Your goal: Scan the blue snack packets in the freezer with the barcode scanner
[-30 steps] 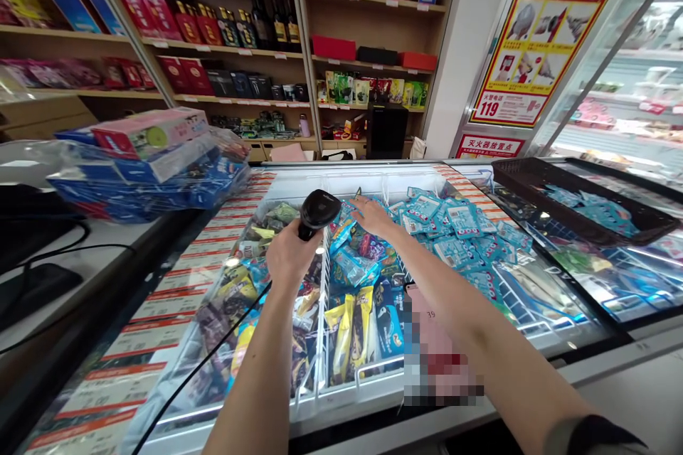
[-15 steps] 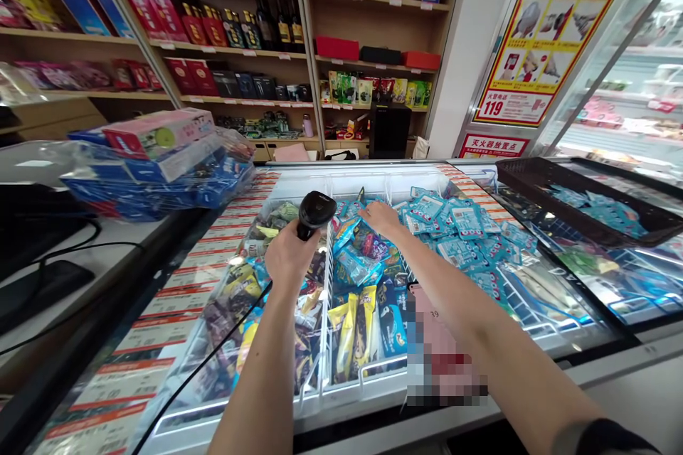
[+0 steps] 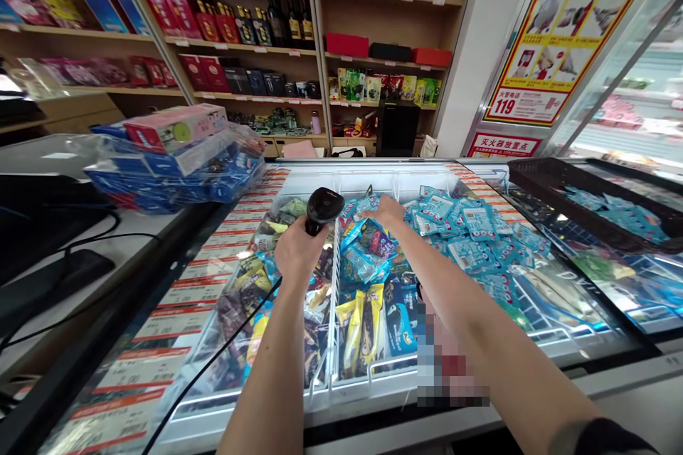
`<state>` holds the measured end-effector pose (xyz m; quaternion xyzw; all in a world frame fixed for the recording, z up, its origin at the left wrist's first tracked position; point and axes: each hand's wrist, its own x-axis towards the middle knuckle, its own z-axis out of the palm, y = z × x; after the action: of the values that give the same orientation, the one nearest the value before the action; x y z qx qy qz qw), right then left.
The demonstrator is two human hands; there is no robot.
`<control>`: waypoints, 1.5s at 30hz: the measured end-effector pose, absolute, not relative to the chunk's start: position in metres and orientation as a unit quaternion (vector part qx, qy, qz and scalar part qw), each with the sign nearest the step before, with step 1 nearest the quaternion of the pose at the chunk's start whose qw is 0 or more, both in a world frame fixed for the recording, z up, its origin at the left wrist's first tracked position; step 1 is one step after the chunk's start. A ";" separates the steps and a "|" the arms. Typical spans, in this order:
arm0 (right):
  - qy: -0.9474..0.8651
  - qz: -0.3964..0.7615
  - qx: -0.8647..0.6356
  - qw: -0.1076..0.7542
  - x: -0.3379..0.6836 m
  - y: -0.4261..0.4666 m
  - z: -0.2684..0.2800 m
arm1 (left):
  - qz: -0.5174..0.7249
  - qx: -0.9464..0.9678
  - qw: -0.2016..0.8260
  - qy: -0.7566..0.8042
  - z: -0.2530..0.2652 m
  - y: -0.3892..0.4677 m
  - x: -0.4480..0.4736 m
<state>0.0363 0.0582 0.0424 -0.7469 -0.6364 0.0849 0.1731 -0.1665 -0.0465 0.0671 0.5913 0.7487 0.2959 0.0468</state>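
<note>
My left hand is wrapped round the handle of a black barcode scanner, held above the left baskets of a chest freezer. From it a black cable runs down toward me. At the back of the middle basket, my right hand has its fingers bent in among blue ice-cream packets; the fingertips are partly hidden, and they appear closed on one packet. Yellow-wrapped ice creams lie nearer me in that basket. More blue packets are heaped to the right.
White wire dividers split the freezer. A dark tray with blue packets rests on the right. Plastic-wrapped boxes stand at the left, beside price labels. A pink, partly pixelated object lies at the front edge.
The view has shifted slightly, so everything sits a little further right. My right hand has turned a little among the blue packets. The scanner stays in my left hand.
</note>
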 end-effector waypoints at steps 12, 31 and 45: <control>-0.550 0.221 -0.661 0.460 0.130 -0.002 0.040 | 0.285 0.687 0.118 0.658 0.068 -0.049 -0.134; -0.485 0.314 -0.553 0.600 0.145 -0.020 0.022 | 0.227 0.727 0.096 0.641 0.071 -0.056 -0.111; -0.502 0.310 -0.593 0.548 0.143 -0.024 0.026 | 0.212 0.744 0.094 0.626 0.072 -0.060 -0.109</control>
<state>0.1435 -0.0239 0.0260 -0.5927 -0.5021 0.3100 0.5481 -0.1090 -0.0603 0.0717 0.7444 0.6261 0.2122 0.0937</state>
